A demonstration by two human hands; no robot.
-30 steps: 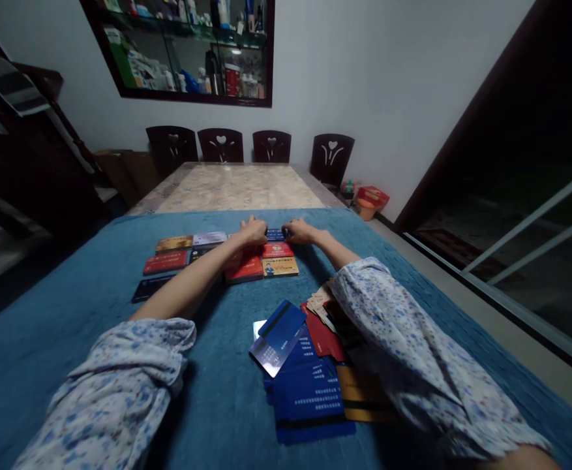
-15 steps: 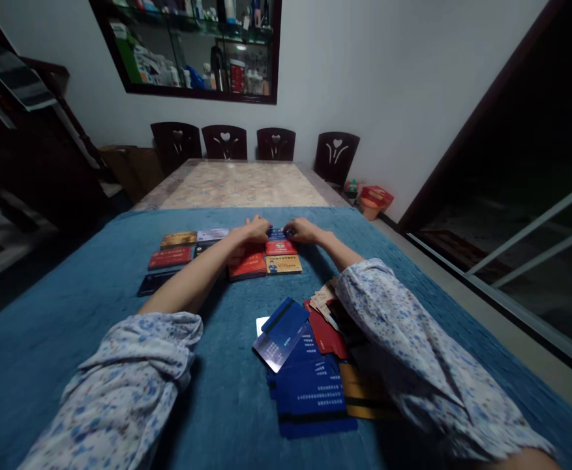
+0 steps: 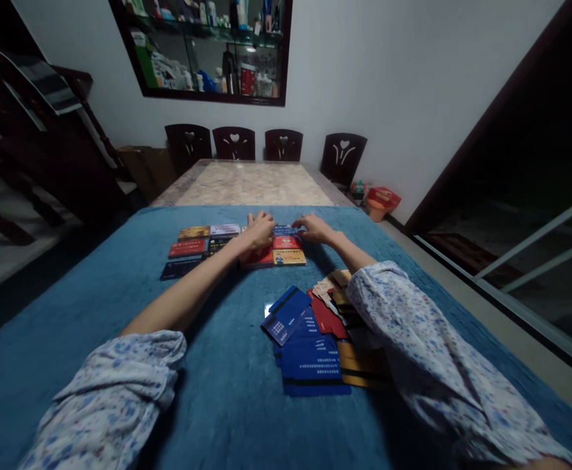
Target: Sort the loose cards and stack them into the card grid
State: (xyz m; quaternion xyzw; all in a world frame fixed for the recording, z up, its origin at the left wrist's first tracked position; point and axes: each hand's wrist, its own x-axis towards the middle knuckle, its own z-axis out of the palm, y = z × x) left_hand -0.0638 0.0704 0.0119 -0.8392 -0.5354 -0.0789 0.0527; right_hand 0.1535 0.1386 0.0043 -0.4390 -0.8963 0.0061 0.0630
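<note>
Flat stacks of cards lie in rows at the far part of the blue cloth. My left hand [image 3: 260, 231] is over the middle of the rows, fingers apart, just left of a blue card stack [image 3: 286, 230] and partly hiding cards under it. On that stack's right side, my right hand [image 3: 314, 228] has its fingers loosely bent and spread, holding nothing I can see. Nearer me sit a red card [image 3: 286, 243] and a gold VIP card [image 3: 289, 257]. Another red stack [image 3: 258, 257] shows below my left wrist.
Loose blue cards [image 3: 315, 365], a gold card [image 3: 361, 364] and red cards [image 3: 327, 316] are spread near my right forearm, which covers some. A dark blue card [image 3: 180, 269] lies left. Chairs [image 3: 284, 145] stand beyond the bare tabletop [image 3: 246, 186].
My left hand has risen slightly off the blue stack's left side, its fingers spreading. My right hand has eased a little to the right. The view has tilted and shifted left.
</note>
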